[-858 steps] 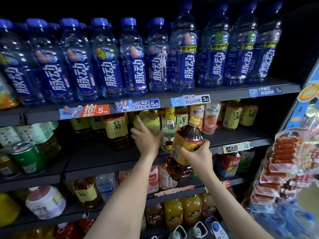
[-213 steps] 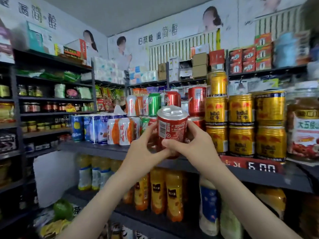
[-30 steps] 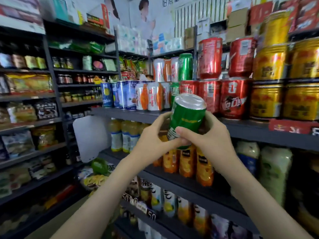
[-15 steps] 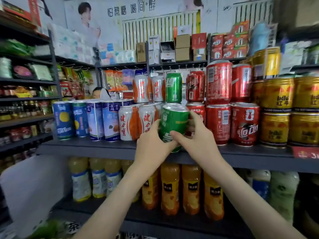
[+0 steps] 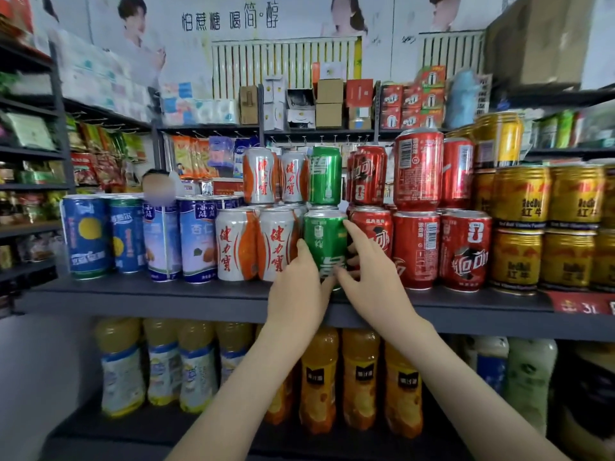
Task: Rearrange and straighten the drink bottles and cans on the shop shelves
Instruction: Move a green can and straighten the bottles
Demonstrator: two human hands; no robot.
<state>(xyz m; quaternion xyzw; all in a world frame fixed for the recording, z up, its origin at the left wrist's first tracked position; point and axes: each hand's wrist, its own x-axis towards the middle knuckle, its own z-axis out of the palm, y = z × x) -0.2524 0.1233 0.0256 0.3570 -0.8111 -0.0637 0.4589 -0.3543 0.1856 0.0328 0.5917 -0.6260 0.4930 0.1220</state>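
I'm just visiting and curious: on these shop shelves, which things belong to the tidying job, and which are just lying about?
Part of the job: lower green can, being held; the white-and-orange cans and red cans beside it; gold cans; juice bottles beneath.
Just lying about: cardboard boxes, snack packets, wall poster.

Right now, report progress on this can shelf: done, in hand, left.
Done: the white-and-orange cans and gold cans stand in even rows, labels forward. In hand: the left hand and right hand grip the lower green can, upright on the shelf beneath another green can. Left: probably turning the red cans that show barcodes.
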